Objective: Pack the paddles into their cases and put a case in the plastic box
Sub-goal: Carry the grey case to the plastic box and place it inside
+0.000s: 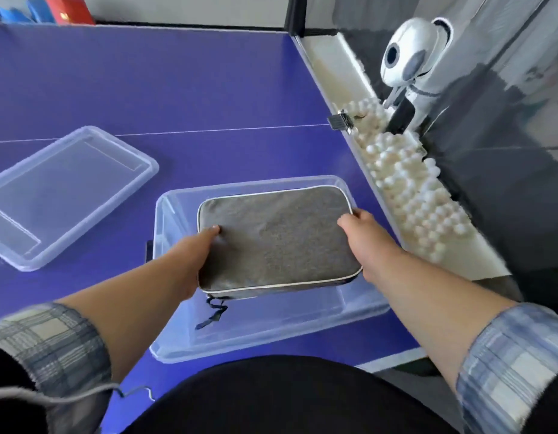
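A grey fabric paddle case (277, 239) with white piping lies flat, held over the open clear plastic box (174, 314) near the table's front edge. My left hand (193, 255) grips the case's left edge, thumb on top. My right hand (365, 236) grips its right edge. A dark strap (213, 311) dangles from the case's near side into the box. No paddle is visible; the case looks zipped shut.
The box's clear lid (64, 195) lies on the blue table (208, 89) to the left. A trough with several white balls (406, 189) runs along the table's right edge, with a white ball machine (409, 57) behind it. Red and blue items (61, 9) sit at the far left.
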Available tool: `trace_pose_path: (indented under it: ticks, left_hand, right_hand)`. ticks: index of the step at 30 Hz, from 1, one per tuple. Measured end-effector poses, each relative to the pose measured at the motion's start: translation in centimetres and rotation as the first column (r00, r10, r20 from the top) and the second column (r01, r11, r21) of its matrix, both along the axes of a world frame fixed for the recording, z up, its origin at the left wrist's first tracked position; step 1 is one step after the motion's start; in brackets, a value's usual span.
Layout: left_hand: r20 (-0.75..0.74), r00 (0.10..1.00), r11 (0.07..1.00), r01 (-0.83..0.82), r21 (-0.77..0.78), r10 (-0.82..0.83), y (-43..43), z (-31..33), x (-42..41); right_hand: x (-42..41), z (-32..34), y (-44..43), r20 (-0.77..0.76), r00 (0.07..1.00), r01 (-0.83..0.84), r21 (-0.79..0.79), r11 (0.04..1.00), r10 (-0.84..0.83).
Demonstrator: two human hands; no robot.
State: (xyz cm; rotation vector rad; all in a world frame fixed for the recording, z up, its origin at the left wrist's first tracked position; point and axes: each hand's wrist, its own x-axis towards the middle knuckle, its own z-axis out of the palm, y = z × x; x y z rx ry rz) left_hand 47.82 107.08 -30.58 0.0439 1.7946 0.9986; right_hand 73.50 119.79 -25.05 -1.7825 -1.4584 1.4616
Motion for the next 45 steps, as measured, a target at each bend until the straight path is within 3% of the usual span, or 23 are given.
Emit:
trace_pose_path:
  ticks: [3,7,14,21,24,28,32,34,39,42,45]
  left_hand:
    - [-0.009,0.977,0.968,-0.213,-0.13,0.214,-0.2,-1.0,0.6]
    - [-0.07,0.968,0.948,-0.25,-0.199,0.241,-0.3,-3.0,1.6]
    - [-0.136,0.987,0.948,-0.124,-0.293,0.087,-0.9,-6.1,2.4]
    - [-0.23,0.97,0.91,-0.019,-0.414,-0.084,-0.2,-5.4,2.8]
    - [-0.331,0.931,0.911,0.007,-0.413,-0.157,-0.2,-4.2,3.2]
    - [-0.546,0.794,0.953,0.131,-0.275,-0.266,-0.6,-0.7,3.3]
    - [-0.736,0.666,0.98,0.196,0.021,-0.118,-3.0,3.0,1.7]
    - [-0.787,0.614,0.976,0.198,0.089,-0.053,-5.2,4.2,-0.2]
    - [-0.787,0.614,0.992,0.126,0.024,-0.059,-12.3,3.5,-8.4]
    - [-0.783,0.595,0.983,0.146,-0.115,-0.18,-17.2,2.0,-13.8]
    - [-0.769,0.582,0.965,0.169,-0.203,-0.264,-21.5,0.3,-18.9]
  right_hand:
    - [-2.1,-3.1,1.0,0.041,0.994,-0.096,-0.081,0.992,0.099]
    - [-2.8,-6.5,2.2,0.075,0.975,-0.185,-0.25,0.95,0.21]
    - [-2.5,-10.0,3.1,0.178,0.886,-0.327,-0.412,0.85,0.427]
    - [-2.5,-10.0,3.7,0.201,0.842,-0.401,-0.386,0.831,0.5]
    - [-2.2,-9.5,3.2,0.297,0.777,-0.475,-0.301,0.827,0.555]
    - [-3.2,-8.4,1.5,0.419,0.77,-0.525,-0.013,0.851,0.482]
    - [-7.4,-5.4,-1.3,0.395,0.82,-0.536,0.276,0.798,0.414]
    - [-10.3,-3.4,-3.0,0.34,0.853,-0.513,0.406,0.756,0.396]
    - [-18.8,0.7,-8.9,0.113,0.899,-0.399,0.608,0.686,0.422]
    - [-24.2,2.1,-13.5,0.086,0.887,-0.393,0.657,0.643,0.454]
    - [-29.6,1.9,-18.1,0.155,0.824,-0.517,0.6,0.61,0.545]
